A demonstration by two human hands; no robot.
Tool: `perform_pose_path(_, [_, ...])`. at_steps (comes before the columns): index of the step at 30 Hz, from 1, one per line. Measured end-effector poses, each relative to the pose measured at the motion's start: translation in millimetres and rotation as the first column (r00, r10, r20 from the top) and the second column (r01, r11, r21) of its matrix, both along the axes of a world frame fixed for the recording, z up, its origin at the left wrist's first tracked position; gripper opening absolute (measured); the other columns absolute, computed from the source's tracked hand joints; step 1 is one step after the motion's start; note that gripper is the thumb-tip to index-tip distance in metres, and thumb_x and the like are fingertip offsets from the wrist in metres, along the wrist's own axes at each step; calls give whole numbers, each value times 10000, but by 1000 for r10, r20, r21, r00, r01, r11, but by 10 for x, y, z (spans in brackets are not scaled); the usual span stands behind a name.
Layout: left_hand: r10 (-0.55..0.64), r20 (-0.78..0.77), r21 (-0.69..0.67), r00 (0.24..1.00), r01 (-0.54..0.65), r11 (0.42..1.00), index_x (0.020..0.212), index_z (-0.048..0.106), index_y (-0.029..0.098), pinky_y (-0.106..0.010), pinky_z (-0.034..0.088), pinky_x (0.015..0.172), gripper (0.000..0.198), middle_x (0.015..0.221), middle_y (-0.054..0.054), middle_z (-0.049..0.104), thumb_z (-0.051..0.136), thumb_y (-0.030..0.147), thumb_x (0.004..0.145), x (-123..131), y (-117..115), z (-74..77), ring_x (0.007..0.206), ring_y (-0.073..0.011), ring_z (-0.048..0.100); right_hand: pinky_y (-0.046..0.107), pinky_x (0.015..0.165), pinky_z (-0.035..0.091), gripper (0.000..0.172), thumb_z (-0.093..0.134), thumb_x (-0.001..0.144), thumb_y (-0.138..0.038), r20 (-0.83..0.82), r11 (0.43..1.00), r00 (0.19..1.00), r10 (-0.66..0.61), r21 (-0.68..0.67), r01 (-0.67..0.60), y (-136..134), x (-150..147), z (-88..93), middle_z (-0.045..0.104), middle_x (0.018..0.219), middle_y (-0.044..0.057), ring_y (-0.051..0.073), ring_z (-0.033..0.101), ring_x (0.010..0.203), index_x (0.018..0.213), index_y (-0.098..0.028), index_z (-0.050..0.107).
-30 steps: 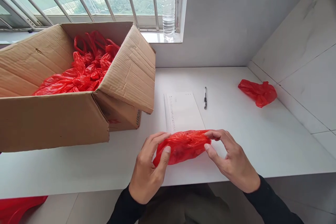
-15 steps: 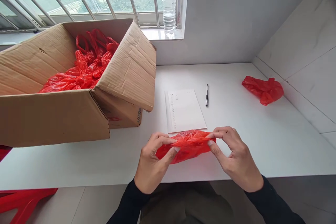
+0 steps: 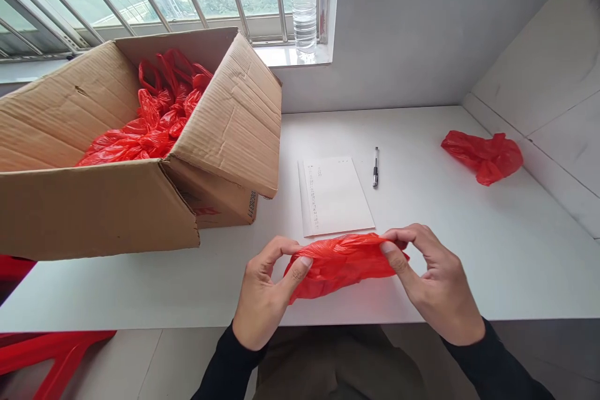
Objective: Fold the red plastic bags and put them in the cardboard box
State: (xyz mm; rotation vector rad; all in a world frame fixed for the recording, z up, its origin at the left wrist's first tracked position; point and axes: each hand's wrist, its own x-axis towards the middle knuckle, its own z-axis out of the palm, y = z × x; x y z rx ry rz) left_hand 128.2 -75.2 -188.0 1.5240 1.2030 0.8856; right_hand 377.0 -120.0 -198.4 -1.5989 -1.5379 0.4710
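Between my two hands a red plastic bag (image 3: 344,267) is stretched sideways, just above the front part of the white table. My left hand (image 3: 268,292) pinches its left end, the thumb on the near face. At the right end my right hand (image 3: 434,281) grips the bag between thumb and fingers. The bag looks bunched into a long, creased strip. Right behind it lies a white notebook (image 3: 337,197) with writing down its left side. A black-capped pen (image 3: 375,167) lies to the notebook's right.
On the left stands an open cardboard box (image 3: 98,209) holding several red plastic bags (image 3: 150,131). Another crumpled red bag (image 3: 485,156) lies at the table's far right. A water bottle (image 3: 304,6) stands on the windowsill. Below the table's left front edge is a red stool (image 3: 59,356).
Both hands have moved slightly apart, drawing the red bag out wider and flatter, with more of its near face showing. The camera view has shifted a little.
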Motion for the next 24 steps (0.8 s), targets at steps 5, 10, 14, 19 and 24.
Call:
perform_pose_path(5, [-16,8,-48,1000,17,999,897,664,226,-306,469,836,144,896,-15,655,590,340,945,-6,16,-2,873,-178,619,325,856,489,176,556,944,-376,-135,992,990,-30,-123,13,-27,42,-49,623,1069,9,192,593,1030,1105,-307,573])
perform_pose_path(10, [27,-81,99,996,-18,995,1256,577,329,-278,444,951,359,1184,0,619,660,299,909,109,-21,40,1089,-167,587,302,755,505,233,595,923,-419,-121,986,989,81,-136,-98,-12,-73,-5,607,925,2,172,576,860,1134,-322,610])
perform_pose_path(14, [74,-104,138,992,-60,989,897,668,259,-255,443,779,66,863,25,639,628,292,938,143,-11,70,830,-134,592,248,645,499,165,563,947,-442,-200,986,979,-41,-166,8,-11,-61,29,645,931,8,168,598,874,966,-294,632])
perform_pose_path(19, [121,2,44,993,-121,992,884,664,236,-284,453,782,177,843,13,651,573,359,973,103,5,62,804,-150,604,213,699,534,154,536,955,-425,-357,974,920,-161,-207,90,-16,24,-26,627,963,8,148,618,850,1017,-294,588])
perform_pose_path(24, [152,80,1,985,-152,988,938,682,246,-274,486,784,165,882,17,682,576,366,975,112,-9,47,831,-150,644,217,657,545,87,468,912,-218,-496,985,854,-156,-144,97,-3,29,-48,627,989,38,161,624,856,954,-275,518])
